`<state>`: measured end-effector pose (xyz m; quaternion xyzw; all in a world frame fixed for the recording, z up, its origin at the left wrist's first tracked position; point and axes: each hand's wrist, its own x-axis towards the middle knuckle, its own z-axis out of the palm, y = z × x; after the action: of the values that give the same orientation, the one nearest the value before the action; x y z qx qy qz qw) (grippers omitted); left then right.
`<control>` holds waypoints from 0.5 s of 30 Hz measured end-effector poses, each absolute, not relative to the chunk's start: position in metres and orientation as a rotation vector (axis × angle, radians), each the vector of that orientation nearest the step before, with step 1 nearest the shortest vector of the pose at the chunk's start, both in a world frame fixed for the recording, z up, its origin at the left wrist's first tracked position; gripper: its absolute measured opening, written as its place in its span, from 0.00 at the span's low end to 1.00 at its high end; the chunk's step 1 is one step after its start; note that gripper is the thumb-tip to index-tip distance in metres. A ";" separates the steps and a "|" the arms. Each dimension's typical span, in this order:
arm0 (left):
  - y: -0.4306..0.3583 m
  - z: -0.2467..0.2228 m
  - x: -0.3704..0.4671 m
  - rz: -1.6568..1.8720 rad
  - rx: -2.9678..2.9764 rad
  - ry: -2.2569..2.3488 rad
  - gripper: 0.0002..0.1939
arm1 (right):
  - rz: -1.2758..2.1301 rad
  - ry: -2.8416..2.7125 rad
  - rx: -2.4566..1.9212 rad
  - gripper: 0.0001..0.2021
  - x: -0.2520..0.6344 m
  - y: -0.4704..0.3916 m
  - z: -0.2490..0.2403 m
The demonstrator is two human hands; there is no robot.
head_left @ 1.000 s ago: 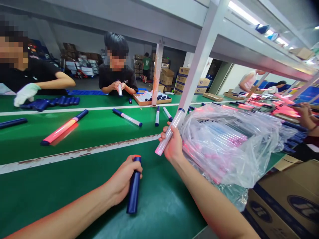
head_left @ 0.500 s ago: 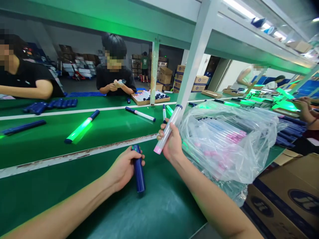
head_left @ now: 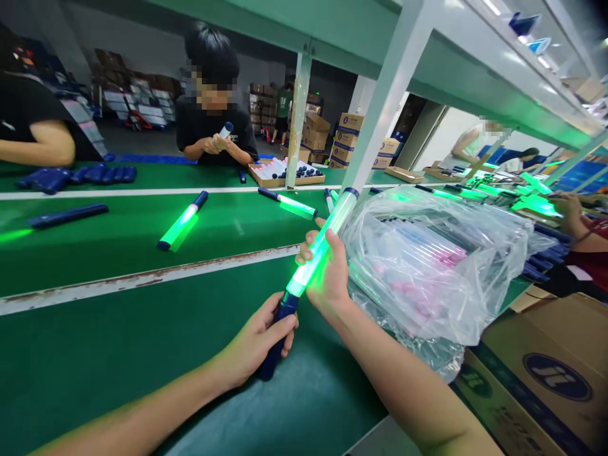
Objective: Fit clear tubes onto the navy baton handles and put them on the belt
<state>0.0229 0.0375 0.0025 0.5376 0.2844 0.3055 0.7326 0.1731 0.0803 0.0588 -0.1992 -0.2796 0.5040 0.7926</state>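
Observation:
My left hand is closed around a dark blue handle, which tilts up to the right. Its upper end meets the lower end of a clear tube that glows bright green and has a dark blue cap at the top. The fingers of my right hand are wrapped round this tube. Tube and handle form one slanted line above the green table. Beside my right forearm is a clear plastic bag with several clear, pink-ended tubes in it.
Lit sticks and a dark blue stick lie on the green belt. A white post rises behind my right hand. Across the belt, a person holds a tube near a cardboard tray. Cartons stand at lower right.
The handle in my left hand has moved up and right to the tube's lower end, and the tube now glows green. Sticks on the belt have shifted right; one of them has lit up.

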 end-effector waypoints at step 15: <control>0.039 -0.007 0.016 0.571 1.036 0.472 0.13 | 1.130 -0.626 -0.426 0.07 0.175 0.082 0.056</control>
<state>0.0162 0.0391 -0.0073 0.4835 0.2204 0.2666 0.8041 0.1749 0.0817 0.0563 -0.1969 -0.2895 0.5224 0.7775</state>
